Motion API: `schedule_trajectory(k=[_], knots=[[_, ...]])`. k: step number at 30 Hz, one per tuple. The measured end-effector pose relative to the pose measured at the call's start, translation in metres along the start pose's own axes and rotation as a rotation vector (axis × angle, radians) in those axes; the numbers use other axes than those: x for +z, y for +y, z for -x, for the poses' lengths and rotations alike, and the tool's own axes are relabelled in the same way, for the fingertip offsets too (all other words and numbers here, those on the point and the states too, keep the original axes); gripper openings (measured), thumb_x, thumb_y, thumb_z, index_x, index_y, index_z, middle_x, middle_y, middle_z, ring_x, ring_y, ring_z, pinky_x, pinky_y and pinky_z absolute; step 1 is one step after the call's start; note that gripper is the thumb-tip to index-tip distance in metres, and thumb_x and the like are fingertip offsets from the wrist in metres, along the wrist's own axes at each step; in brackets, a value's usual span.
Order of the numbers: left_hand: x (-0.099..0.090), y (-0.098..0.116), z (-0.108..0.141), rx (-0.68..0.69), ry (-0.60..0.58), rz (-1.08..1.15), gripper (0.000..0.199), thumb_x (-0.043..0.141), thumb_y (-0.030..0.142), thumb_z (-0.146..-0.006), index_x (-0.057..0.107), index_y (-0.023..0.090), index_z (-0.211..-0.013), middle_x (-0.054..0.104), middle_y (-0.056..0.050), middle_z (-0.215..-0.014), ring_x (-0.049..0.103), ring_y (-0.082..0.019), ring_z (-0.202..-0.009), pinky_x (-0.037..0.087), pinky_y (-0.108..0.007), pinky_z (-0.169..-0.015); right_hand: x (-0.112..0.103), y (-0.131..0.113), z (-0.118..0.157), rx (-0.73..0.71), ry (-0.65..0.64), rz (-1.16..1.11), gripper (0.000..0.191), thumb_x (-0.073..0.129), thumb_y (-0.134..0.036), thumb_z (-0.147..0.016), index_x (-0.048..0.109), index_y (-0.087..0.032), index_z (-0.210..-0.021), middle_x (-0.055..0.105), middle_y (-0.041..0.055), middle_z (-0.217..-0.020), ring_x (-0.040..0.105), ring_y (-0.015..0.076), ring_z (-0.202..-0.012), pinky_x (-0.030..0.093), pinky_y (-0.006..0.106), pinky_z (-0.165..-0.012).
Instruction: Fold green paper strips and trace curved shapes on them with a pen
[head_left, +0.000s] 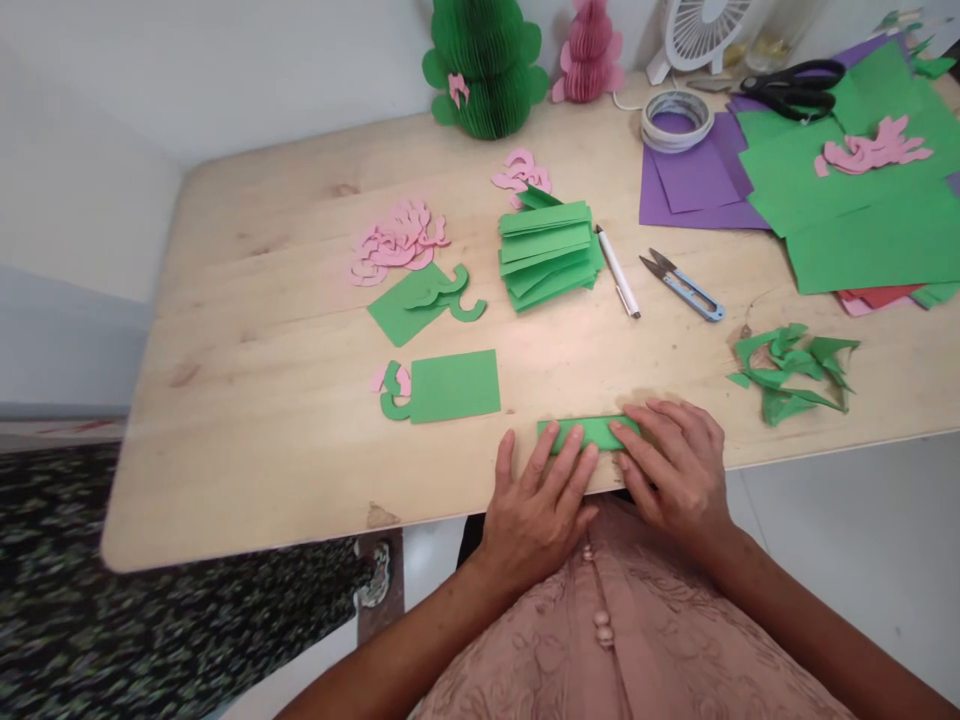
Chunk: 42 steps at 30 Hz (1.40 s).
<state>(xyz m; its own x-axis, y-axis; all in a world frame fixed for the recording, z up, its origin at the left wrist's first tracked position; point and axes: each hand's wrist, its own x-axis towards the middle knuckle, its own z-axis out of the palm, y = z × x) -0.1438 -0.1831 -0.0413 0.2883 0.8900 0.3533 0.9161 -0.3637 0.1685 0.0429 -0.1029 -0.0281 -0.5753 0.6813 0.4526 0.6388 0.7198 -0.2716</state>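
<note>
At the table's front edge lies a folded strip of green paper (592,434). My left hand (534,500) rests on its left part, fingers spread with the tips pressing down on it. On the strip's right end are the fingertips of my right hand (679,465), whose fingers are stretched out over the paper and the wood. Neither hand is gripping anything. To the left lies a flat green paper rectangle (455,386), with a curved green cut-out (392,393) and pink pieces beside it. Green paper scraps (795,365) are heaped right of my right hand.
Beyond my hands are a stack of folded green strips (547,250), a white pen (618,272), blue thread snips (682,285) and pink cut-outs (401,240). Tape rolls (677,122), black-handled scissors (795,92), green sheets (870,235) and a green honeycomb-paper tree (487,70) stand or lie further back.
</note>
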Motion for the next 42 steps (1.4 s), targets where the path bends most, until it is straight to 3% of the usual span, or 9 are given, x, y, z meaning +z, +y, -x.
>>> schedule_trajectory(k=[10,37,42], knots=[[-0.0009,0.0007,-0.0012,-0.02,-0.023,-0.005,0.048,0.05,0.042,-0.094,0.054,0.016,-0.134,0.055,-0.013,-0.14,0.034,-0.032,-0.142,0.008,-0.06,-0.118,0.0009,-0.003,-0.0009,0.06,-0.022,-0.01,0.033,0.061,-0.02,-0.084,0.064,-0.024,-0.117,0.068,0.0076,-0.12,0.056,0.031,-0.118,0.036,0.053,-0.103],[-0.0004,-0.0003,-0.0023,-0.01,-0.039,-0.027,0.049,0.05,0.043,-0.094,0.052,0.017,-0.135,0.05,-0.01,-0.145,0.04,-0.032,-0.138,0.009,-0.06,-0.118,-0.0002,-0.0038,-0.0052,0.038,-0.016,0.034,0.026,0.062,-0.02,-0.083,0.065,-0.019,-0.109,0.069,0.0091,-0.117,0.057,0.0306,-0.114,0.036,0.053,-0.103],[0.0008,-0.0009,-0.0013,-0.005,-0.043,-0.049,0.052,0.051,0.045,-0.093,0.051,0.018,-0.137,0.049,-0.009,-0.145,0.034,-0.031,-0.141,0.01,-0.06,-0.118,-0.0003,-0.0053,-0.0064,0.048,-0.022,0.042,0.024,0.062,-0.021,-0.084,0.066,-0.02,-0.108,0.069,0.0085,-0.116,0.057,0.03,-0.114,0.037,0.052,-0.103]])
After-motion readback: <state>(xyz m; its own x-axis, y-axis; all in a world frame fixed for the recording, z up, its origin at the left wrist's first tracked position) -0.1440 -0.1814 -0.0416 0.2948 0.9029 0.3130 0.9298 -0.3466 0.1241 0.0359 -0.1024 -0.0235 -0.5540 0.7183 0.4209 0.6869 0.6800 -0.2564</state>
